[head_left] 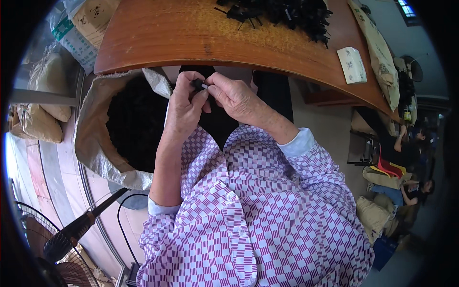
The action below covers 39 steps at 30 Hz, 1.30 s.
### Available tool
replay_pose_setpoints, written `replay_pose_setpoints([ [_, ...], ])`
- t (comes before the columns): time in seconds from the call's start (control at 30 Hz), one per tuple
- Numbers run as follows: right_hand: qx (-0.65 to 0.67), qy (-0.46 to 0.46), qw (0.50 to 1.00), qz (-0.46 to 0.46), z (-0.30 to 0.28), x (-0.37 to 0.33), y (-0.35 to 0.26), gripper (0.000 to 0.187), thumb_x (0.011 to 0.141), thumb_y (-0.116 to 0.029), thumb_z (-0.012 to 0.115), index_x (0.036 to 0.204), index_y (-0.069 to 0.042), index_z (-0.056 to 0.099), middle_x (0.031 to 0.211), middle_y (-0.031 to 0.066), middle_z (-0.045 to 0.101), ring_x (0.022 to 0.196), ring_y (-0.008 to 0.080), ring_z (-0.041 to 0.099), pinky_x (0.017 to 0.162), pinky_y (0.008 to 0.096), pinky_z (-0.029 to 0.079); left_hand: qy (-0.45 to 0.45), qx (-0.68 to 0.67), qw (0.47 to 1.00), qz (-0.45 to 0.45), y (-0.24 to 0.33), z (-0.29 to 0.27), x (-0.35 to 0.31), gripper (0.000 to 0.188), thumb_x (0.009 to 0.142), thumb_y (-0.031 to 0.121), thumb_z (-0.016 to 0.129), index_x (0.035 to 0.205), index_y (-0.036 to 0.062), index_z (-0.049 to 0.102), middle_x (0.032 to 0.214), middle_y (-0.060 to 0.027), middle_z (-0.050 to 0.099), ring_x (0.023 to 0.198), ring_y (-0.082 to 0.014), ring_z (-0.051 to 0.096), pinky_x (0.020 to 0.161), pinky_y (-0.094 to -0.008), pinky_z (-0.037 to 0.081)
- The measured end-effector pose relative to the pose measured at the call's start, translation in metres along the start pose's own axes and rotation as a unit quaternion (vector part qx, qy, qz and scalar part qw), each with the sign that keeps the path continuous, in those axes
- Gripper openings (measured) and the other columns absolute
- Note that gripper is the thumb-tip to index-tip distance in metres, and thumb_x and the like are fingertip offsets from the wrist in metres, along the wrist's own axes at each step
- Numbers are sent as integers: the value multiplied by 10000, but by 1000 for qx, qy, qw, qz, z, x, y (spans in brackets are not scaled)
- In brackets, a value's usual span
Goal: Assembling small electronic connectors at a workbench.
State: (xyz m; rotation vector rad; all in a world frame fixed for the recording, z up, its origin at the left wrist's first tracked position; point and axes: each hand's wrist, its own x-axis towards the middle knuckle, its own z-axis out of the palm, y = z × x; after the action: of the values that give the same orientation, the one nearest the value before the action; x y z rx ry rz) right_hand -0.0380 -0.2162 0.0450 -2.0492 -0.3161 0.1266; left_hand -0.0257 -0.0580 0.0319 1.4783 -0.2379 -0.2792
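Black piece (pixel 196 85) pinched in left hand (pixel 183 103), right hand (pixel 234 97) curled alongside.

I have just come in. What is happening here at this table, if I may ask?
A person in a checked shirt holds a small black piece in the left hand. The right hand pinches at a tiny pale bit next to it. An open sack of black material stands at the left, and black parts lie heaped on the wooden table.

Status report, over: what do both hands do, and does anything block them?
Left hand pinches small black piece. Right hand close against it, grip unclear. Open whitish woven sack at left; nothing visibly blocking hands.
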Motion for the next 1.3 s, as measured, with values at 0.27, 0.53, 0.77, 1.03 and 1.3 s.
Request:
replay_pose_setpoints([
  [0.27,5,-8,1000,-11,3,16,-9,163,997,-164,448,1037,-42,549,671,13,523,585,73,492,536,234,435,69,68,991,88,-2,0,5,198,900,-40,507,1077,28,446,713,-63,571,597,-103,557,528,-240,458],
  [0.53,28,-12,999,-38,4,34,-10,205,992,-227,464,1047,-58,566,671,10,524,596,82,508,551,235,449,172,194,960,104,6,-17,3,221,869,-5,571,1071,50,499,663,-112,561,568,-168,575,528,-287,461],
  [0.77,-351,149,921,-82,-91,70,53,232,917,-193,564,1137,-119,567,914,137,663,835,291,655,737,374,527,246,463,851,-12,3,-101,-14,339,874,161,608,1195,102,516,966,-146,636,918,-291,627,822,-396,487],
  [1.03,-505,73,855,-89,-120,96,79,152,917,-172,537,1058,-155,593,907,41,642,770,269,648,656,361,545,206,338,915,81,18,-45,0,467,828,14,635,1266,75,484,1219,-133,522,1058,-238,585,793,-322,520],
  [1.3,83,88,991,-62,-105,56,36,116,962,-150,525,1018,-72,590,775,-36,561,583,22,466,510,165,402,46,127,990,48,29,14,49,642,841,82,659,1382,23,318,1235,-223,517,902,-213,630,751,-312,527],
])
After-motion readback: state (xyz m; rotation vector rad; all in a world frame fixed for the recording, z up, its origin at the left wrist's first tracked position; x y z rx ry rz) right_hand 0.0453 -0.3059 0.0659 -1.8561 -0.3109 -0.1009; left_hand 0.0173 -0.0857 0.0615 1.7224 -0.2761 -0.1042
